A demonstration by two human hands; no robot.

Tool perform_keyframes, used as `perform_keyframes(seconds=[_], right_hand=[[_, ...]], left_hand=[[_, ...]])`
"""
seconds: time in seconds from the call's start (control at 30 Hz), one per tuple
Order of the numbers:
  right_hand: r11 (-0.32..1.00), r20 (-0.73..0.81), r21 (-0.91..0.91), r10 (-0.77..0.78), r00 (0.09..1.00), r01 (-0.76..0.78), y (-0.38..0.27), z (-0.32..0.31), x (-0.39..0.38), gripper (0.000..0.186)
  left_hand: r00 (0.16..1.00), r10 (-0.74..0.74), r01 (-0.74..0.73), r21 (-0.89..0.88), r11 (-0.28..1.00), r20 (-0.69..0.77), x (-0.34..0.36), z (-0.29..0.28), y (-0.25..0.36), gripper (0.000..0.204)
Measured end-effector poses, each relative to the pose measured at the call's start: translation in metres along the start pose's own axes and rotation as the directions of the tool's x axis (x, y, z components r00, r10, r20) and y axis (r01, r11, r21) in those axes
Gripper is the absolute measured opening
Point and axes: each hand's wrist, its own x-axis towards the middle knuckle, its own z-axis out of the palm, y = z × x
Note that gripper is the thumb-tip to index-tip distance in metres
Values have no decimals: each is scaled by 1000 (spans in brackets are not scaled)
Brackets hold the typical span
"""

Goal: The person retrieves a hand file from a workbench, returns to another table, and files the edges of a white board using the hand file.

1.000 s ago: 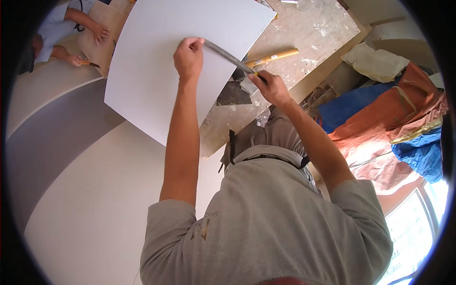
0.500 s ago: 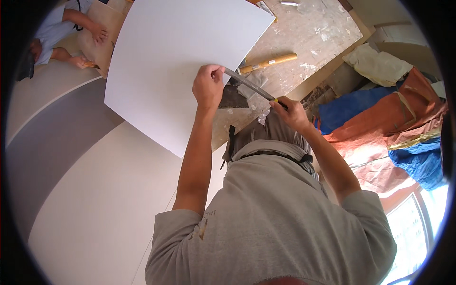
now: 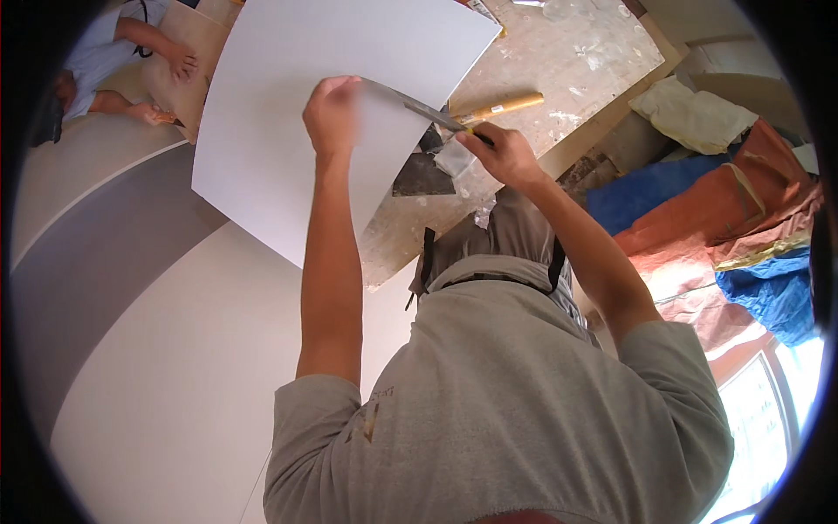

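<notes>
Both hands (image 3: 332, 113) (image 3: 504, 155) on a metal blade (image 3: 417, 105) over white sheet (image 3: 288, 131)

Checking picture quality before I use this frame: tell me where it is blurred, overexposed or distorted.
Head view: the left hand on the white sheet is motion-blurred, while the right hand gripping the blade is sharper; the window at lower right is blown out; fisheye bends the grey floor stripe, and a black rim rings the picture.

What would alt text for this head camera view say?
A person's left hand holds a big white sheet while the right hand grips a long blade against it, above a paint-spattered board.
</notes>
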Motion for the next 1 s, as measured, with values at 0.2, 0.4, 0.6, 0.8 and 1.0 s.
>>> perform_keyframes(seconds=[0.2, 0.4, 0.6, 0.8, 1.0], right_hand=[[993, 84, -31, 116, 990, -114, 36, -34, -83, 43], [993, 51, -23, 116, 992, -115, 29, -20, -60, 46], [999, -15, -33, 14, 1000, -15, 12, 2, 16, 47], [1000, -39, -19, 15, 999, -16, 2, -12, 20, 47], [990, 38, -3, 138, 990, -138, 24, -42, -61, 45]], left_hand=[[990, 74, -86, 96, 992, 122, -74, 30, 7, 18], [988, 133, -143, 128, 981, 83, -55, 33, -7, 20], [993, 115, -117, 151, 982, 22, 26, 25, -8, 22], [997, 76, -78, 81, 994, 32, 31, 19, 9, 22], [983, 120, -135, 106, 985, 139, -43, 33, 19, 20]])
